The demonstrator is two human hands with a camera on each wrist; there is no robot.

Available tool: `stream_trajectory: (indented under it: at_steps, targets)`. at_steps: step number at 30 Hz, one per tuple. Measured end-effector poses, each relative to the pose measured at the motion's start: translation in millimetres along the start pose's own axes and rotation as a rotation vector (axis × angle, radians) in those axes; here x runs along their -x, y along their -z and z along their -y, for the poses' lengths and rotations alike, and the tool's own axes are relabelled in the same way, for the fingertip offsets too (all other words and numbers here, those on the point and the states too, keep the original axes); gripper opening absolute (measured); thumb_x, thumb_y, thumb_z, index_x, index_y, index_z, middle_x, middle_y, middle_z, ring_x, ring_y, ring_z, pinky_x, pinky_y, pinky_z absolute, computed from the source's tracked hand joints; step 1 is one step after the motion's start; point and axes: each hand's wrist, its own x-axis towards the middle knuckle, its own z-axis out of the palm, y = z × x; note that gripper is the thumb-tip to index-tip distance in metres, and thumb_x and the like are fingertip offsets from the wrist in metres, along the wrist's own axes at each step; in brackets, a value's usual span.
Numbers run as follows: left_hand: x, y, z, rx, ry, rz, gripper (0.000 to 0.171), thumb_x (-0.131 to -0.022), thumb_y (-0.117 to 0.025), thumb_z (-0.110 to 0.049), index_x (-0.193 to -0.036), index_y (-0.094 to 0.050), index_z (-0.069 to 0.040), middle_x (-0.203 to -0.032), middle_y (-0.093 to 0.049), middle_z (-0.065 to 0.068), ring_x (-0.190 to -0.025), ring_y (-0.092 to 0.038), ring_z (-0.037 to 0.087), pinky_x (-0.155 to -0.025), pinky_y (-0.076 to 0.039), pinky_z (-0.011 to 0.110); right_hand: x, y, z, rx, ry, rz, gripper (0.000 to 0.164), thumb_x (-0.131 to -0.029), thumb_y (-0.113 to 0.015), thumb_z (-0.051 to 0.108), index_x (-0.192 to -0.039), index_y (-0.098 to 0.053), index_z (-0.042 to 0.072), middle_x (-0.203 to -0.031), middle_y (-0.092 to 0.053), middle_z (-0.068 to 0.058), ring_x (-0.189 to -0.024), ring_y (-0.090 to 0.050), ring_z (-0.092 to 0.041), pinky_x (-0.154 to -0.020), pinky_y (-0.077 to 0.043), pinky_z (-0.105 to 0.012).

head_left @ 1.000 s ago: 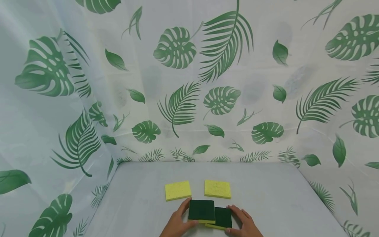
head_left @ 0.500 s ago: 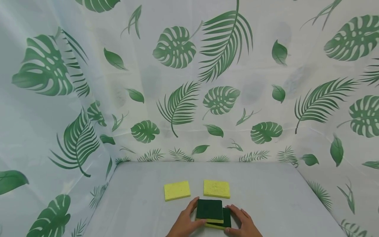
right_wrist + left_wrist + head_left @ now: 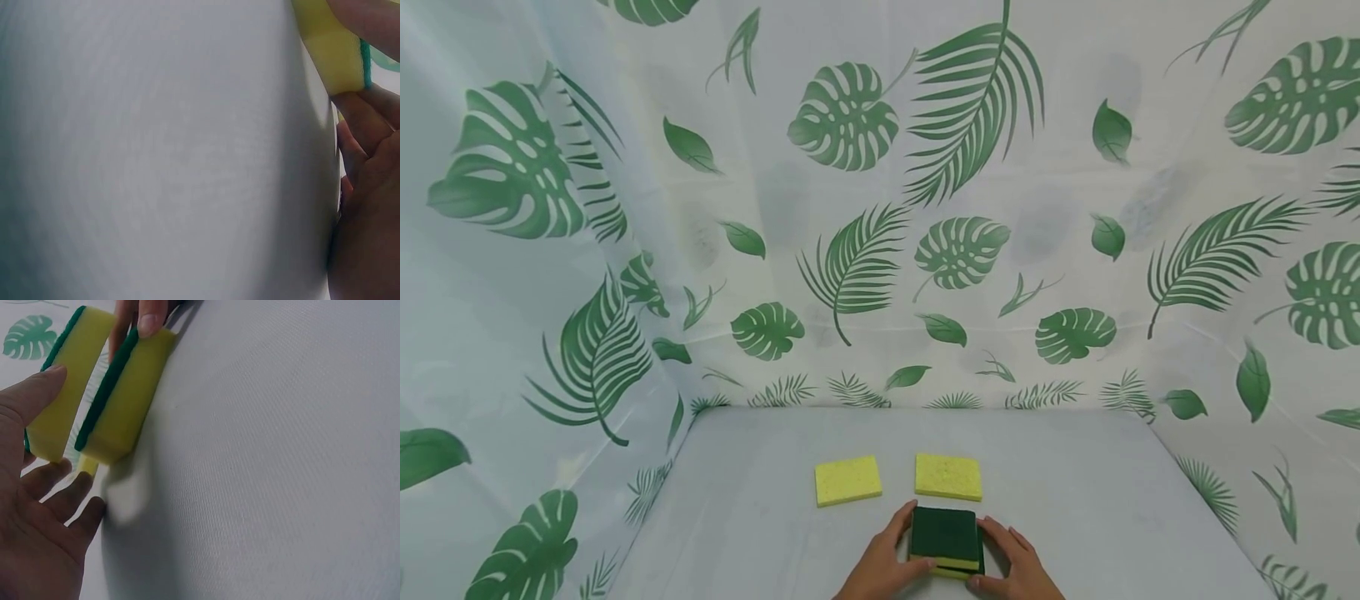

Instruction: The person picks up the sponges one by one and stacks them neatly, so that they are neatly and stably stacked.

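Note:
My left hand (image 3: 883, 557) grips an upper sponge (image 3: 945, 533), dark green scouring side up and yellow foam below, between thumb and fingers. It hovers just over a second sponge (image 3: 125, 400) of the same kind; a gap shows between the two in the left wrist view. My right hand (image 3: 1017, 562) holds that lower sponge by its right end, thumb at the near edge and fingers at the far side. In the right wrist view the lower sponge's yellow foam (image 3: 334, 53) sits between thumb and fingers. From the head view the upper sponge covers most of the lower one.
Two more sponges lie yellow side up farther back on the white table (image 3: 737, 500): the left yellow sponge (image 3: 848, 481) slightly turned, the right yellow sponge (image 3: 948, 477) beside it. A leaf-printed curtain (image 3: 865, 250) surrounds the table at the back and sides.
My left hand has carried the upper sponge to the right, from beside and partly over the lower sponge to nearly right above it. The right hand stays in place with the lower sponge.

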Motion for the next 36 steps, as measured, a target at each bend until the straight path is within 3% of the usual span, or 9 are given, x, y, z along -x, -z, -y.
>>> stream_trajectory:
  at_steps: [12, 20, 30, 36]
  targets:
    - [-2.7, -6.5, -2.4, -0.044, -0.016, 0.037, 0.090, -0.092, -0.085, -0.046, -0.165, -0.041, -0.018, -0.157, -0.055, 0.006, -0.143, -0.050, 0.034, -0.115, -0.038, 0.067, -0.9, 3.7, -7.8, -0.043, 0.093, 0.024, 0.100, -0.078, -0.095, 0.044, -0.156, -0.050, 0.000, -0.159, -0.048, -0.028, -0.149, -0.033, -0.057, -0.122, -0.015, -0.071]
    - [-3.9, -8.9, 0.2, -0.100, -0.032, 0.056, 0.092, -0.093, -0.083, -0.050, -0.165, -0.040, -0.014, -0.157, -0.054, 0.008, -0.142, -0.052, 0.032, -0.114, -0.041, 0.064, -1.7, 3.7, -7.0, -0.060, 0.100, 0.042, 0.098, -0.077, -0.095, 0.038, -0.156, -0.051, 0.002, -0.158, -0.049, -0.027, -0.148, -0.035, -0.056, -0.123, -0.013, -0.071]
    - [-5.2, -10.7, -3.1, -0.141, -0.025, 0.051, 0.092, -0.093, -0.083, -0.051, -0.165, -0.040, -0.013, -0.155, -0.056, 0.007, -0.140, -0.054, 0.030, -0.114, -0.041, 0.063, 1.4, 3.5, -5.6, -0.071, 0.053, 0.031, 0.101, -0.079, -0.094, 0.044, -0.158, -0.049, 0.002, -0.158, -0.049, -0.027, -0.149, -0.029, -0.060, -0.121, -0.015, -0.073]
    - [-7.5, -13.1, 0.6, -0.139, -0.023, 0.038, 0.094, -0.092, -0.083, -0.053, -0.166, -0.040, -0.014, -0.155, -0.057, 0.006, -0.138, -0.055, 0.028, -0.114, -0.042, 0.063, -1.6, 5.9, -12.0, -0.090, 0.119, 0.060, 0.097, -0.083, -0.092, 0.043, -0.158, -0.048, 0.000, -0.159, -0.047, -0.029, -0.149, -0.032, -0.059, -0.120, -0.010, -0.075]
